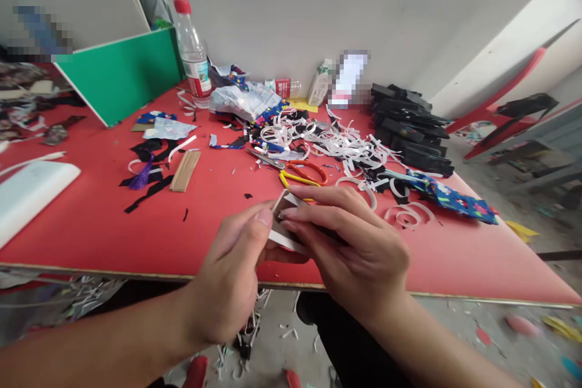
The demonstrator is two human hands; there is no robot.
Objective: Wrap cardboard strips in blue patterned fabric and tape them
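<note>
2 forearms [122,330] angle inward; left hand [236,267] and right hand [359,248] pinch 1 white-edged piece [284,240]

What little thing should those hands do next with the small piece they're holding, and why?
Perhaps press along the white edge with the right hand: its fingertips are at the small piece, close to that edge, while the left hand grips the opposite side and could steady it against the push.

Small piece [277,226]: held up, tilted, centre, near side
Brown-grey face [279,227]: partly hidden
White edge [286,242]: along near side
</note>
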